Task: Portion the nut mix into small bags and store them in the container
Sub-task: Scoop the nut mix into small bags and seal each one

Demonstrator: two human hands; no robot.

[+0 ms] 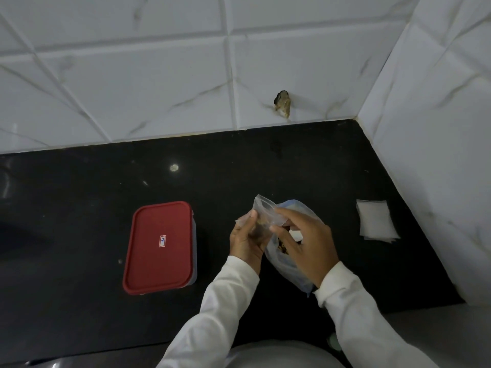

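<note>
counter point(79, 195): black, glossy, running along a white marble-look tiled wall point(132, 88) and into a corner at the right.

container point(159, 247): rectangular, red lid shut on it with a small label at the lid's middle; stands on the counter left of the hands, apart from them.

left sleeve point(212, 314): white, reaching in from the lower edge.

left hand point(248, 240): raised over the counter, fingers curled round the lower part of the small bag.

small bag point(265, 211): clear plastic, held between both hands, mouth upward; brownish nut pieces show dimly through its lower part, against the left palm.

chipped hole point(283, 103): dark-edged break in the wall tile, just above the counter line.

right hand point(303, 245): forefinger and thumb pinch the right side of the small bag; the other fingers hang loosely bent over the large bag.

large bag point(279, 264): clear, bluish plastic, lying on the counter under the right hand, mouth open; nut mix point(282, 248) visible inside.

right sleeve point(358, 314): white.

stack of empty bags point(376, 220): flat, clear, slightly fanned, on the counter near the right wall, well apart from the hands.
</note>
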